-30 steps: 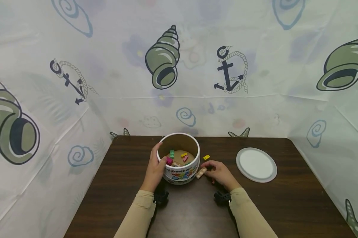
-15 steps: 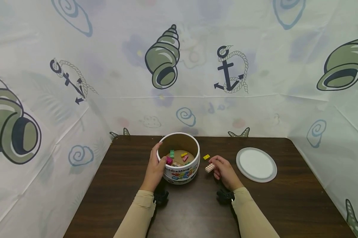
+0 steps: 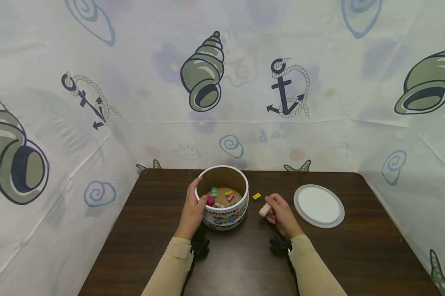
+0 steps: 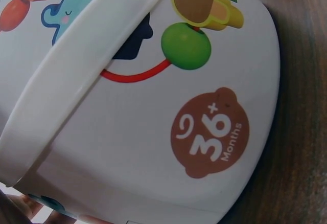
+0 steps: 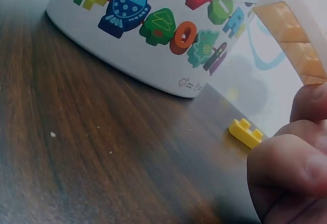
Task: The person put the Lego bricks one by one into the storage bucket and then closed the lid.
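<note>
My left hand (image 3: 191, 210) grips the left side of a white bucket (image 3: 225, 214), thumb over the rim and fingers along the outer wall. Several toy bricks lie on the bucket's floor, among them a green brick (image 3: 214, 191), a magenta brick (image 3: 210, 200) and a yellow one (image 3: 228, 192). To the right of the bucket, my right hand (image 3: 283, 216) pinches a beige toy brick (image 3: 265, 209), studs showing in the head view. The right wrist view shows this brick's hollow underside (image 5: 294, 29) above curled fingers. A small yellow brick (image 3: 257, 196) lies on the table between bucket and right hand.
A white round lid (image 3: 318, 205) lies flat on the dark wooden table (image 3: 370, 246), right of my right hand. Behind the table hangs a pale cloth (image 3: 244, 94) printed with shells and anchors. In the left wrist view the bucket's printed wall (image 4: 138, 132) fills most of the picture.
My right hand has lifted the beige brick from beside the bucket and drawn it to the right, turning its studs into view. The left hand and bucket have stayed put.
</note>
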### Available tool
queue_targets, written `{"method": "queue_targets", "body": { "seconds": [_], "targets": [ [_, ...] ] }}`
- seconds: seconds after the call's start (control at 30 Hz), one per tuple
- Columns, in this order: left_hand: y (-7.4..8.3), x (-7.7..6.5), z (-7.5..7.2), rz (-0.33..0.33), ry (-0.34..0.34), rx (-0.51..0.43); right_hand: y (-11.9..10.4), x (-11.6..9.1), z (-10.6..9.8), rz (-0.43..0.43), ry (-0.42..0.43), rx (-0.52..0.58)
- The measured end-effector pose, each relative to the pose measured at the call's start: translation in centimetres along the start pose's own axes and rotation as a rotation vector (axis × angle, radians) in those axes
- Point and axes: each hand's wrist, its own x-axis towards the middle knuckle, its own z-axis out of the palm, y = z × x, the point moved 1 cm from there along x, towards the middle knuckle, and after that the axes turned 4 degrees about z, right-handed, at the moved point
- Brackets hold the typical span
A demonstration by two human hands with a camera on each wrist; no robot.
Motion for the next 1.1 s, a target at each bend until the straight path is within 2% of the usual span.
{"method": "queue_targets", "body": {
  "seconds": [0.1, 0.23, 0.4, 0.57, 0.7, 0.83, 0.9, 1.0, 1.1],
  "targets": [
    [-0.3, 0.0, 0.0, 0.007, -0.001, 0.002, -0.5, -0.2, 0.2, -0.034, -0.048, 0.091],
    [-0.2, 0.0, 0.0, 0.007, -0.001, 0.009, -2.6, -0.3, 1.7, -0.117, -0.151, 0.274],
    [-0.2, 0.0, 0.1, 0.005, 0.003, 0.020, -6.5, 0.2, 5.5, -0.230, -0.268, 0.479],
    [-0.4, 0.0, 0.1, -0.002, 0.004, 0.015, -10.2, 2.1, 9.7, -0.268, -0.295, 0.556],
    [-0.5, 0.0, 0.0, 0.005, 0.013, 0.015, -12.4, 4.9, 12.5, -0.275, -0.229, 0.567],
    [-0.5, 0.1, 0.1, 0.020, 0.006, 0.019, -12.7, 7.9, 14.5, -0.257, -0.118, 0.545],
    [-0.4, 0.1, 0.2, 0.022, 0.005, 0.021, -12.0, 8.9, 15.1, -0.251, -0.053, 0.470],
    [-0.4, 0.1, 0.2, 0.011, 0.005, 0.027, -10.8, 9.8, 15.8, -0.277, 0.037, 0.300],
    [-0.3, 0.1, 0.1, -0.010, 0.013, 0.026, -10.1, 10.0, 16.2, -0.322, 0.070, 0.172]
  ]
}}
